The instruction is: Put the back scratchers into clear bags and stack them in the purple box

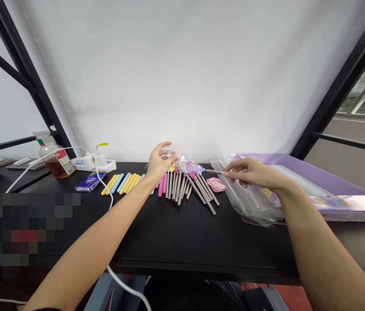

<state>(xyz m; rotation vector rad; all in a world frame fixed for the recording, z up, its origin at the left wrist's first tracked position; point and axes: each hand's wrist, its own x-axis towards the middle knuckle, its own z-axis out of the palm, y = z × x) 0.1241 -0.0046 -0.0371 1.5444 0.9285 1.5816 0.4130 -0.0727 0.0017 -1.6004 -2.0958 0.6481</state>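
My left hand [159, 163] is curled around a small clear plastic bag [181, 160], fingers bent above the pile. Between the thumb and fingers of my right hand [245, 172] is the thin metal rod of a back scratcher [195, 168]; its purple claw-shaped head points left, close to the bag's edge. Below lies a fan of metal scratcher rods [177, 188], with yellow, pink and blue claw heads at their far ends. Pink handles [162, 185] lie left of the rods, beside yellow handles [129, 183] and blue handles [117, 183], partly hidden by my left forearm.
A pink packet [216, 184] lies right of the rods. Flat clear bags [253, 207] lie against a purple box [299, 168]. On the left are a blue packet [90, 181], a power strip [109, 165], a bottle [61, 162] and a white cable [110, 198] crossing the black table [202, 242].
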